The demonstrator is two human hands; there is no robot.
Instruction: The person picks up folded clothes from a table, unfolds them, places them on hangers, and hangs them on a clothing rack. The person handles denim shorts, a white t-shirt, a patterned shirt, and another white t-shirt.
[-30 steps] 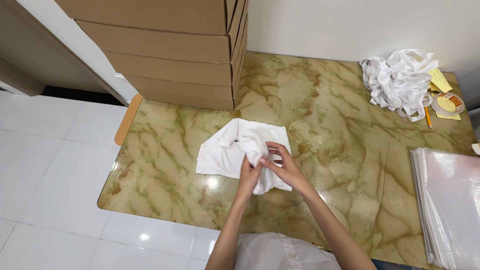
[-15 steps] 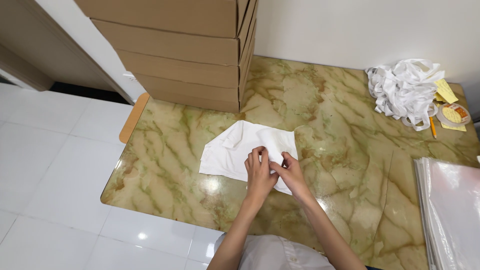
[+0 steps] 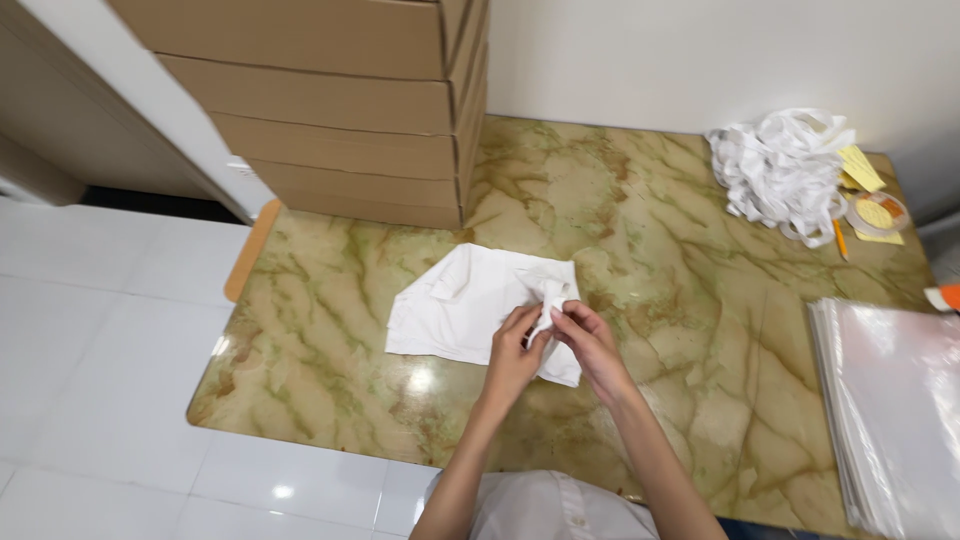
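Observation:
A white cloth [image 3: 460, 310] lies partly folded on the green-veined marble table [image 3: 680, 270], near its front edge. Both my hands meet at the cloth's right side. My left hand [image 3: 515, 350] pinches a raised, bunched strip of the fabric from the left. My right hand [image 3: 585, 340] pinches the same strip from the right, fingers closed on it. The strip stands up between my fingertips while the remainder of the cloth stays flat.
A stack of brown cardboard boxes [image 3: 340, 100] stands at the table's back left. A heap of white straps [image 3: 780, 170] and yellow tags [image 3: 865, 185] lie at the back right. Clear plastic bags [image 3: 890, 400] are piled at the right edge. White floor tiles lie left.
My hands have stayed on the cloth's right side, working the bunched strip; the cloth lies a little flatter and more spread than a second ago.

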